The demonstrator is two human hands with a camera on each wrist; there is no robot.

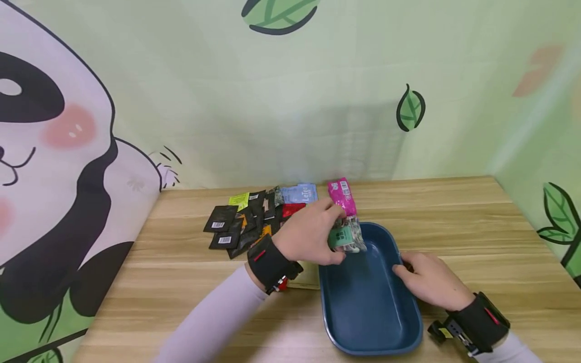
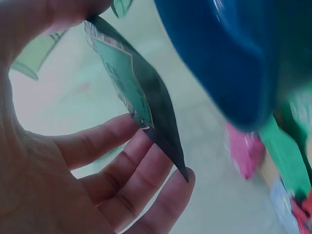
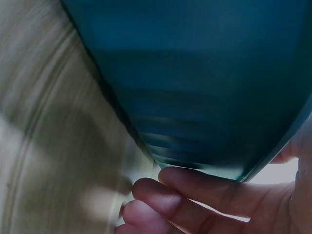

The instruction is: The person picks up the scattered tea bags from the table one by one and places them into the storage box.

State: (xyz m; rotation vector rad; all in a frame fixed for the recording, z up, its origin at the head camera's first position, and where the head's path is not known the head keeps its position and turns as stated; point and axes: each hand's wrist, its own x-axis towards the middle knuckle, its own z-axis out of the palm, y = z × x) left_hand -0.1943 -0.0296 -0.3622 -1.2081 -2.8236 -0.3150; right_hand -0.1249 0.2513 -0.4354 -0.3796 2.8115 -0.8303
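Note:
My left hand [image 1: 310,232] holds a small packet [image 1: 346,236] between thumb and fingers, over the far left corner of a deep blue tray [image 1: 328,312]. The packet has a patterned grey-and-white front with a green label; in the left wrist view the packet [image 2: 122,80] is seen edge-on, its dark back towards the tray. At the tray's right side, my right hand [image 1: 433,280] grips the rim, thumb over the edge. Seen from the right wrist, its fingers [image 3: 209,187] lie along the outside of the tray wall [image 3: 185,97].
Left of the tray lie several black sachets [image 1: 225,239], with a yellow-green packet [image 1: 239,200], a light blue packet [image 1: 299,193] and a red packet [image 1: 292,209] among them. A pink packet [image 1: 342,196] lies behind the tray. Part of a beige packet [image 1: 304,276] shows under my left wrist.

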